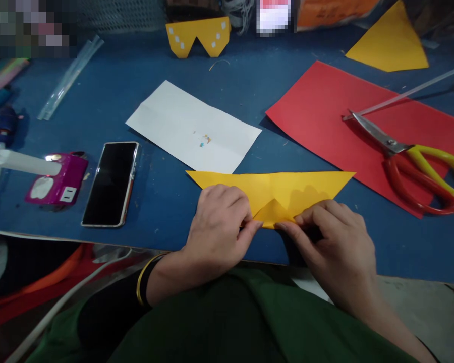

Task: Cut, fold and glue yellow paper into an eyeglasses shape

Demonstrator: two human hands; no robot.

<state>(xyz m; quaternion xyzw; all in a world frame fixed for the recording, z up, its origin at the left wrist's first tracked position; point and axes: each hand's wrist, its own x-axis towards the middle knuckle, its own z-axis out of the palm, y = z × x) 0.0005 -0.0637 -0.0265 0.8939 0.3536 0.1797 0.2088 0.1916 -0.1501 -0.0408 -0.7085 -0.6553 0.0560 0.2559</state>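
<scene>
A folded sheet of yellow paper [274, 186] lies near the front edge of the blue table, its long straight side facing away from me. At its near edge a small triangular flap is folded up in the middle. My left hand [221, 222] pinches the paper just left of that flap, thumb along the near edge. On the other side my right hand [335, 234] grips the same edge between thumb and fingers. Part of the paper is hidden under my left fingers.
Scissors [391, 146] rest on red paper [325, 111] at the right. White paper [189, 111] with small scraps lies beyond my hands. Leftward are a phone [111, 184] and a magenta power socket [58, 179]. A yellow cut-out [199, 34] and yellow piece [393, 40] are at the back.
</scene>
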